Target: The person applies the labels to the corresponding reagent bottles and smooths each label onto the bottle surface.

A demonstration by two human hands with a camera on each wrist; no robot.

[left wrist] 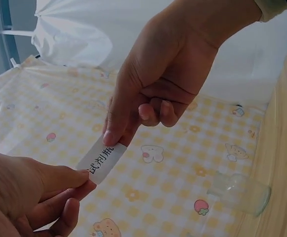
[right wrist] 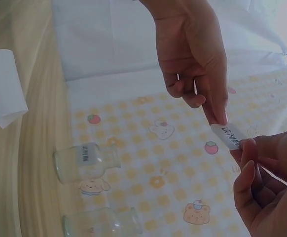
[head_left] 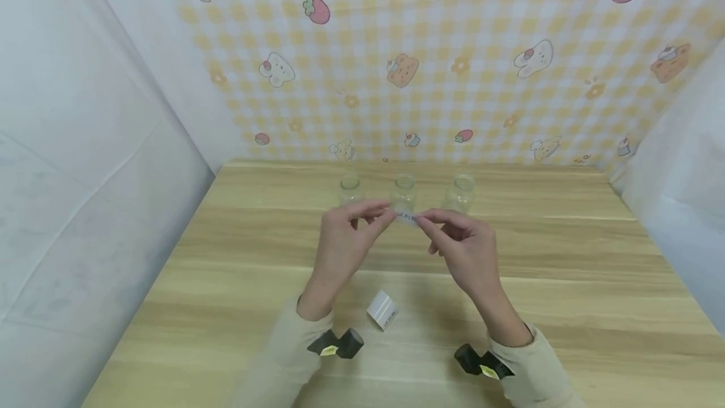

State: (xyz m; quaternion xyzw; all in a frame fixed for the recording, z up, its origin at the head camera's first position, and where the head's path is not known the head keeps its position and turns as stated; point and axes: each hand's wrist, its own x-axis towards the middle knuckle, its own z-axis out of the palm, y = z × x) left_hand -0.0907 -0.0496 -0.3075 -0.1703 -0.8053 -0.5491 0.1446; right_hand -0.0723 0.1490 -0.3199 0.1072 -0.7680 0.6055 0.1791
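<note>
Pale wood-grain table (head_left: pixel 578 269). Near far edge, three clear glass jars upright in row, apart: left jar (right wrist: pixel 96 165) bearing printed label (right wrist: pixel 88 155), middle jar (head_left: pixel 404 185), right jar (head_left: pixel 463 187). Closer to front, white paper (head_left: pixel 382 308) with dark print.

A wooden table (head_left: pixel 566 244) spreads beneath everything. Beyond the table's far edge rises a yellow-and-white checked cloth (head_left: pixel 481 8), printed with strawberries, flowers, cupcakes, rabbits and bears, plus some lettering high above the table. A white sheet (head_left: pixel 85 143) hangs along the table's left side, creased diagonally, and another white sheet (head_left: pixel 685 150) hangs along the table's right side.
</note>
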